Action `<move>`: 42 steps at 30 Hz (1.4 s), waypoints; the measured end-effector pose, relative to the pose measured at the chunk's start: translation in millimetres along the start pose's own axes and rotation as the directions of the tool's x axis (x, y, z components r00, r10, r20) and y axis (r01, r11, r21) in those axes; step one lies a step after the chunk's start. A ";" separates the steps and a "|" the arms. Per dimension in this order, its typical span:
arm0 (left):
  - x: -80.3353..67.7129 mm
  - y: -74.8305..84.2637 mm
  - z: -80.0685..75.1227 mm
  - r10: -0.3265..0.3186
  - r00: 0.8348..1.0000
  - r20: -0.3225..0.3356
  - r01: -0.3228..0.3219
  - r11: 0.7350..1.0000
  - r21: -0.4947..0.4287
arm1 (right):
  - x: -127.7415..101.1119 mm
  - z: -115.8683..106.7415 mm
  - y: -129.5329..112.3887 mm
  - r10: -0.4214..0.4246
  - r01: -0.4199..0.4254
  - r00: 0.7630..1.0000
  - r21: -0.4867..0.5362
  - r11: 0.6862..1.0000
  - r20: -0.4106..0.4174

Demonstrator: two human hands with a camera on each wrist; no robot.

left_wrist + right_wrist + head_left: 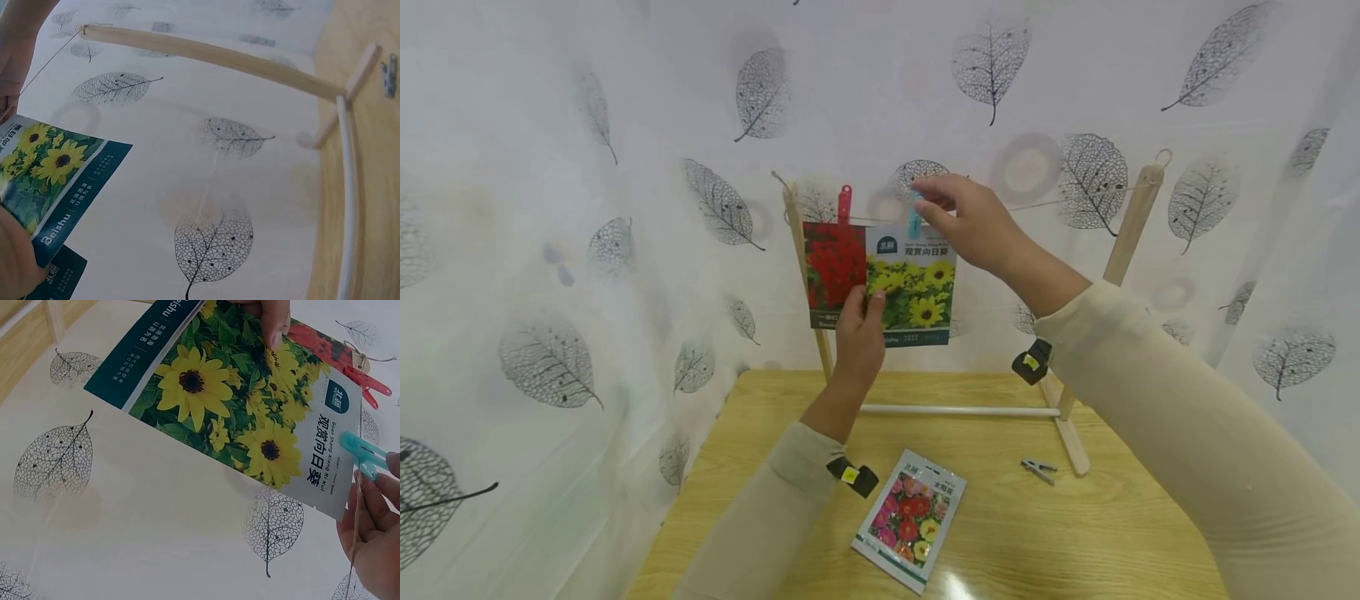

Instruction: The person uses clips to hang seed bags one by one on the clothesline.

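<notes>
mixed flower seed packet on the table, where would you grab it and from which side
The mixed flower seed packet lies flat on the table, so pinch a short edge. Its near corner sits by the table's front edge; coming from there, a thumb could slide under, clear of the grey clothespin.

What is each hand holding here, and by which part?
Left hand pinches the sunflower packet at its lower left edge. Right hand pinches the blue peg at the packet's top.

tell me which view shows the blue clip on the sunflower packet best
The right wrist view: the blue clip fills the frame edge, clamped on the sunflower packet beside the right hand. The head view shows it small; the left wrist view misses it.
</notes>
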State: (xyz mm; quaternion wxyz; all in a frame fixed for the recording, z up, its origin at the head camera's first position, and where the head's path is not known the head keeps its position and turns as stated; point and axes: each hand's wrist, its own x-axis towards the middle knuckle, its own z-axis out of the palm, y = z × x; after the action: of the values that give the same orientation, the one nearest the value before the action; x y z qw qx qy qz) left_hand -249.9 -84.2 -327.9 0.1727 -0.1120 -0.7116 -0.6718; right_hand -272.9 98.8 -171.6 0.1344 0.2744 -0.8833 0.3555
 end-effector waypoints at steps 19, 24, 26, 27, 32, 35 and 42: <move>-3.5 -7.5 -2.1 -0.019 0.994 -0.110 0.028 0.996 0.082 | -4.1 -1.4 1.3 -0.076 0.075 0.997 -0.049 0.996 -0.023; -5.2 -10.9 -5.0 -0.045 0.991 -0.124 0.055 0.995 0.078 | -6.2 -1.0 1.4 -0.081 0.078 0.995 -0.062 0.995 -0.056; -5.4 -12.5 -6.1 -0.042 0.990 -0.134 0.054 0.995 0.081 | -7.1 -0.9 1.4 -0.082 0.077 0.994 -0.068 0.995 -0.069; -5.6 -13.1 -6.5 -0.039 0.990 -0.138 0.051 0.995 0.080 | -7.7 -1.0 1.5 -0.084 0.079 0.993 -0.067 0.995 -0.077; -5.8 -15.2 -7.2 -0.012 0.988 -0.151 0.018 0.999 0.041 | -10.7 -2.3 2.4 -0.095 0.089 0.988 -0.049 0.995 -0.126; -5.4 -15.8 -7.6 0.002 0.985 -0.172 0.002 1.000 0.026 | -12.3 -3.0 2.5 -0.103 0.100 0.982 -0.028 0.995 -0.159; -4.1 -20.0 -8.8 0.030 0.978 -0.207 -0.035 0.999 -0.021 | -18.1 -2.2 2.4 -0.136 0.142 0.961 0.008 0.990 -0.240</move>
State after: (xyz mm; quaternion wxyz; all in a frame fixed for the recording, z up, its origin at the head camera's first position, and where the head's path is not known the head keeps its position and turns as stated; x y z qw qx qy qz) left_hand -253.2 -94.1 -347.5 0.2554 -0.0553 -0.6794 -0.6856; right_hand -259.5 108.9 -179.3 0.2608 0.2927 -0.8347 0.3867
